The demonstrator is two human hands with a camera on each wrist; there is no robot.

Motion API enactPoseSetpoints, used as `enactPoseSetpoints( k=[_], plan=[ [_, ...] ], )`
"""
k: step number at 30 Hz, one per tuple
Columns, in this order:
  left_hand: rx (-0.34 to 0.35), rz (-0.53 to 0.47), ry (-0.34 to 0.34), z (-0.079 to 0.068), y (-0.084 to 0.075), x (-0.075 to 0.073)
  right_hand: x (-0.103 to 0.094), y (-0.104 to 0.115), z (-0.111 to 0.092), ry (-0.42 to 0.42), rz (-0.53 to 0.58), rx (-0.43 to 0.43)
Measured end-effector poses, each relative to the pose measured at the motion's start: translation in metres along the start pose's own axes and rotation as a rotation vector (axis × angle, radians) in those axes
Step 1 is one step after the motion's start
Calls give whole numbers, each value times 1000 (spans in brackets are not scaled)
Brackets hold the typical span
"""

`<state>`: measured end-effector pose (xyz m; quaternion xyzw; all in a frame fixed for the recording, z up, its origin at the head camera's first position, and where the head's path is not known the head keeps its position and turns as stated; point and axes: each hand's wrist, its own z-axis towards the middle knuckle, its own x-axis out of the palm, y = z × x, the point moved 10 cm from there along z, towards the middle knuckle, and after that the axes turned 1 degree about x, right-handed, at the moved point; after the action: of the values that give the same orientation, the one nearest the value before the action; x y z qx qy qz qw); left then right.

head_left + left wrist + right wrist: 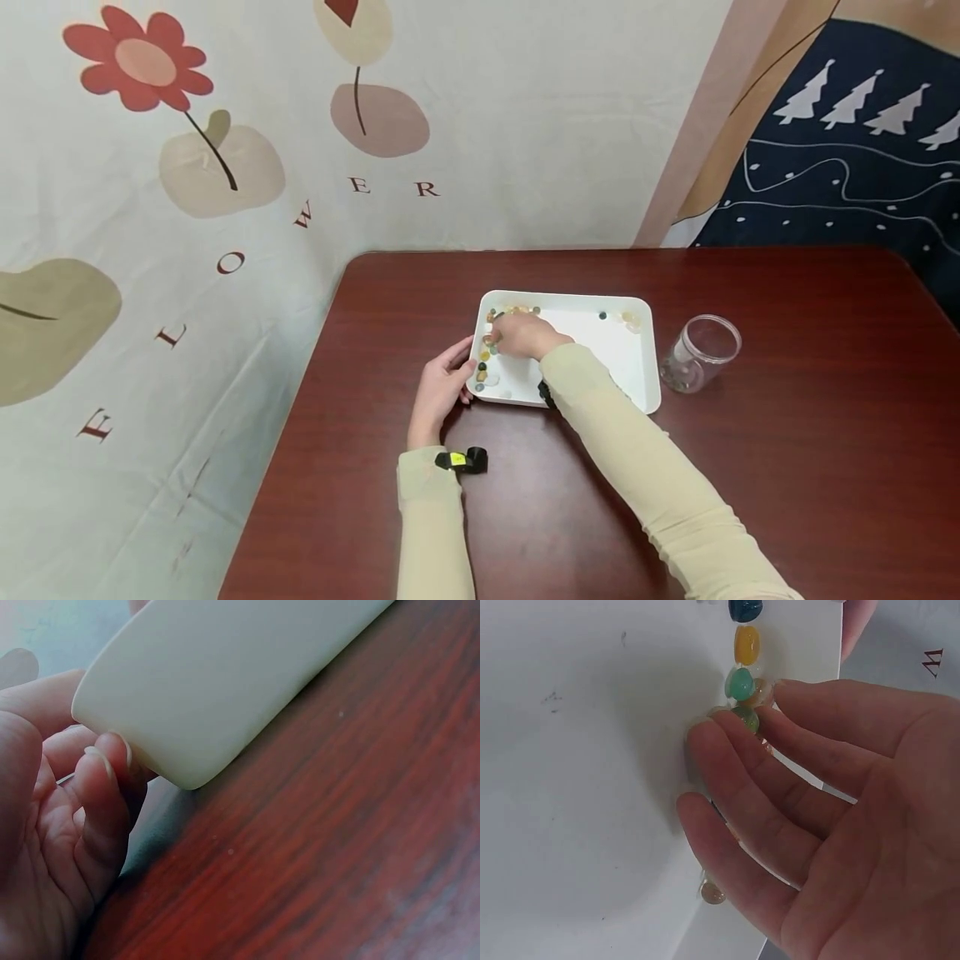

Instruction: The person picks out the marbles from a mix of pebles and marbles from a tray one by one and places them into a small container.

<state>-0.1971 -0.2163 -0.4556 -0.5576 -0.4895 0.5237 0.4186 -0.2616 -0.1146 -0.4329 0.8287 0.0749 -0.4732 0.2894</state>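
A white rectangular tray [600, 358] lies on the table, with several small coloured glass pebbles lined up along its left side and back. At the tray's left front corner, my left hand [437, 392] grips the edge, thumb at the rim and curled fingers below. My right hand [525, 335] reaches into the tray at its left side. In the right wrist view its loosely extended fingers [731, 769] touch down around a green speckled pebble [745, 720]. A teal pebble [741, 684] and a yellow pebble [746, 645] lie just beyond; other pebbles are partly hidden behind the fingers.
Right of the tray a clear jar [701, 354] stands on the dark red wooden table [810, 433]. A dark pebble [602, 316] and pale yellow pebbles [630, 319] lie at the tray's back right. A printed cloth [525, 150] hangs behind the table.
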Motion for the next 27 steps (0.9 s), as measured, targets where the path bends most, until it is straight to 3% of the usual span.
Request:
enactPoseSetpoints(
  k=[8, 14, 22, 27],
  plan=[
    [47, 12, 3, 1, -3, 0, 6, 3, -3, 66, -41, -1],
    [30, -4, 0, 0, -1, 0, 11, 6, -4, 110, -79, -7],
    [27, -16, 5, 0, -1, 2, 5, 7, -7, 83, -48, -16],
    [29, 2, 0, 0, -2, 0, -14, 9, -13, -3, -57, -21]
  ],
)
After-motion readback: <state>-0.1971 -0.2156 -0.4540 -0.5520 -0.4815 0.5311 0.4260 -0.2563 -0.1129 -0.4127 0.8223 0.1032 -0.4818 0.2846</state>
